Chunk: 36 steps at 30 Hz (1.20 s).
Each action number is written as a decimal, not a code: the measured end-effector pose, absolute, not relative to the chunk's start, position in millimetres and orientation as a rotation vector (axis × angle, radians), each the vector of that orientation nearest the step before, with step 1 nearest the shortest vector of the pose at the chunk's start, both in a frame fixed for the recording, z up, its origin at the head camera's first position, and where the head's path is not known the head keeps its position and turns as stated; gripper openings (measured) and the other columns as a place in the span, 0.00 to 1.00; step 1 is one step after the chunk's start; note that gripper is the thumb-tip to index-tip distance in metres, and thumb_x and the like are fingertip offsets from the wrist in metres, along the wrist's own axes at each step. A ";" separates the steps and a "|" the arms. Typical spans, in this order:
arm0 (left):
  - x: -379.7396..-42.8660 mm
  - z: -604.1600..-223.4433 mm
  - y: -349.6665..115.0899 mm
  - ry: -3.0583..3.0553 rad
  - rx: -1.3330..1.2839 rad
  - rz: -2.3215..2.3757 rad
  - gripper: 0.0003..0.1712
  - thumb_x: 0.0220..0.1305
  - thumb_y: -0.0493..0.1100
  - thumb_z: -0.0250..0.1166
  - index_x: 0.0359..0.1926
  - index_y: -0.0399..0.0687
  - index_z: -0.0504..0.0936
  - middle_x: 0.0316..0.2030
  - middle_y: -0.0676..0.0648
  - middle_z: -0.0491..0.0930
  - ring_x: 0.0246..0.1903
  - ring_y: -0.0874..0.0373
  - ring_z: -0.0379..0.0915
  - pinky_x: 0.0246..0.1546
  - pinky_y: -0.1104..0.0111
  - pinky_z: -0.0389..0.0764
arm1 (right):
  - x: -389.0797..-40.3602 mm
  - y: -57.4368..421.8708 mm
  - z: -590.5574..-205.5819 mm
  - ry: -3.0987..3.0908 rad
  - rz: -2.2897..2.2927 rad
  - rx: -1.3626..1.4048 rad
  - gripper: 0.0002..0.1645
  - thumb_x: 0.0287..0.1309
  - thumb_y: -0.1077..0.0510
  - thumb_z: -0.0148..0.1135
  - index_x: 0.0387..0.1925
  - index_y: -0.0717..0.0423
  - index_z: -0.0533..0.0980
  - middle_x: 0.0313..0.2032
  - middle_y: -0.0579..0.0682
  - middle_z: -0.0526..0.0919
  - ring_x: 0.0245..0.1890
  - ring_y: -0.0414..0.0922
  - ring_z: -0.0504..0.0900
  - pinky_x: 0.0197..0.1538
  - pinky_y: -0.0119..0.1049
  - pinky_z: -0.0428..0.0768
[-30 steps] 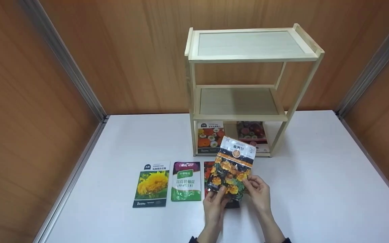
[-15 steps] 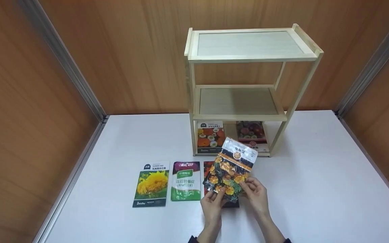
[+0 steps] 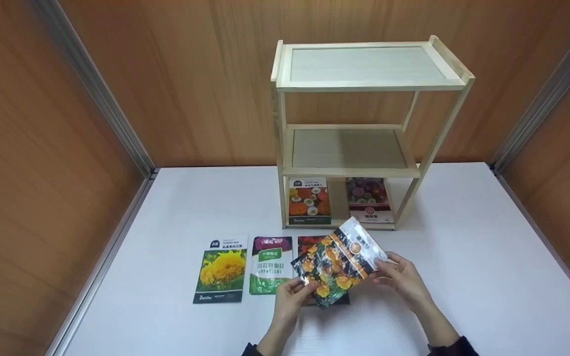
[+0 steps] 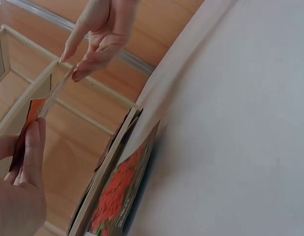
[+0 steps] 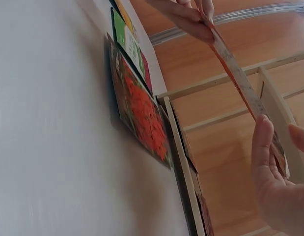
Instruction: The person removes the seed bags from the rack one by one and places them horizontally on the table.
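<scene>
Both hands hold one seed packet (image 3: 337, 262) with orange flowers and a white top, tilted with its top to the upper right. My left hand (image 3: 289, 304) pinches its lower left edge, thumb on the front. At its white end, my right hand (image 3: 406, 284) grips the right edge. The wrist views show the packet edge-on between the left hand (image 4: 21, 182) and the right hand (image 5: 284, 187), raised off the table. Beneath it lies a red-flower seed packet (image 5: 142, 115), partly covered in the head view. A green-and-white packet (image 3: 271, 269) and a yellow-flower packet (image 3: 221, 269) lie to its left.
Behind the packets stands a three-tier wooden shelf (image 3: 352, 172) on the white table (image 3: 488, 277). Its bottom tier holds an orange-and-white flower packet (image 3: 309, 201) at left and a purple-flower packet (image 3: 370, 200) at right. Wood-grain panels (image 3: 206, 89) enclose the table.
The orange-flower packet has turned clockwise and come lower. My right hand has moved right and up to the packet's white end; my left hand has shifted left with the lower edge.
</scene>
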<state>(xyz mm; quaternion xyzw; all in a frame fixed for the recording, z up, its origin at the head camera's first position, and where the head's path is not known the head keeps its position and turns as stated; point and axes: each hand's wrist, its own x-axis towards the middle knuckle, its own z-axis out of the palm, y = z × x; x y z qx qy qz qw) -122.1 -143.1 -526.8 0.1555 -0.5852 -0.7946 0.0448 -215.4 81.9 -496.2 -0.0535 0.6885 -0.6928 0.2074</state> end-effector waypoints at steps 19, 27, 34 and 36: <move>-119.8 -527.0 -146.2 -1.712 0.551 -2.555 0.24 0.56 0.44 0.62 0.47 0.29 0.73 0.36 0.45 0.79 0.34 0.57 0.77 0.36 0.67 0.78 | -206.2 85.0 -504.5 2.019 -1.859 -0.148 0.20 0.52 0.65 0.59 0.44 0.76 0.68 0.32 0.59 0.81 0.29 0.47 0.81 0.32 0.35 0.80; -131.7 -539.3 -93.2 -1.322 0.667 -2.460 0.32 0.52 0.42 0.65 0.53 0.29 0.64 0.44 0.40 0.75 0.42 0.51 0.75 0.41 0.63 0.76 | -196.1 53.0 -514.2 2.054 -2.016 0.148 0.16 0.52 0.66 0.58 0.43 0.70 0.70 0.31 0.58 0.82 0.26 0.46 0.81 0.33 0.35 0.79; -157.0 -588.8 -74.6 -1.200 0.820 -2.328 0.28 0.49 0.44 0.67 0.49 0.32 0.71 0.43 0.40 0.76 0.42 0.53 0.75 0.40 0.67 0.77 | -183.7 32.5 -525.2 2.006 -2.099 0.189 0.19 0.52 0.64 0.58 0.45 0.71 0.69 0.33 0.58 0.82 0.27 0.44 0.81 0.34 0.34 0.79; -161.3 -598.3 -74.0 -1.171 0.864 -2.297 0.25 0.50 0.42 0.66 0.48 0.33 0.72 0.43 0.40 0.76 0.42 0.53 0.75 0.39 0.68 0.77 | -180.5 29.4 -527.2 1.994 -2.109 0.197 0.19 0.53 0.64 0.58 0.45 0.71 0.69 0.34 0.58 0.82 0.28 0.44 0.81 0.34 0.34 0.79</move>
